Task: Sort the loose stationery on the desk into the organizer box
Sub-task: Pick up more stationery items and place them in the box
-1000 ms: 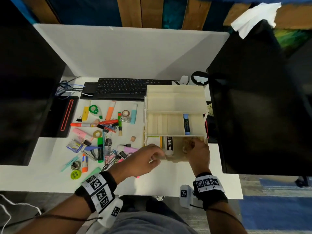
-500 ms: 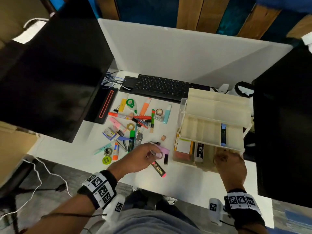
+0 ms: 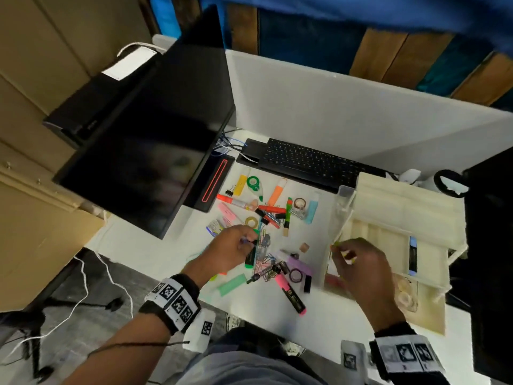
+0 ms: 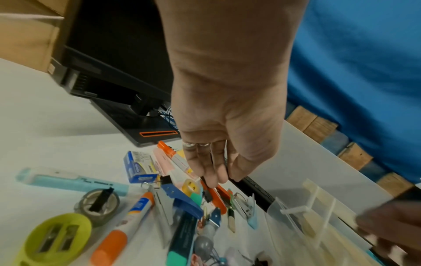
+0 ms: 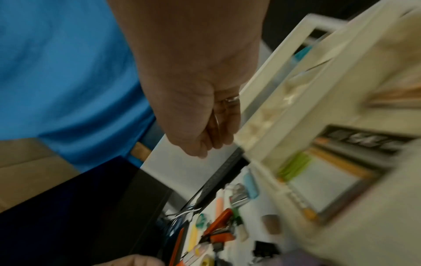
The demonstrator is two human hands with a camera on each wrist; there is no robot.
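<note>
Stationery: a loose pile [image 3: 266,245] lies on the white desk [image 3: 319,323], left of the organizer box [image 3: 402,218].
Left hand: the left hand [image 3: 230,251] is over the pile's near-left part, fingers bent down onto a thin dark item; whether that is truly pinched is unclear, the wrist view being blurred there.
Right hand: the right hand [image 3: 363,262] hovers at the box's near-left corner, fingers curled, a yellow-green sliver at its fingertips; whether it holds this I cannot tell.
Green marker: the green marker [image 3: 251,252] lies under the left fingers, long axis running away from the person.
Deciding relation: the pile sits to the left of the box, so the left hand is nearer; anything lifted must travel rightward to the trays.
</note>
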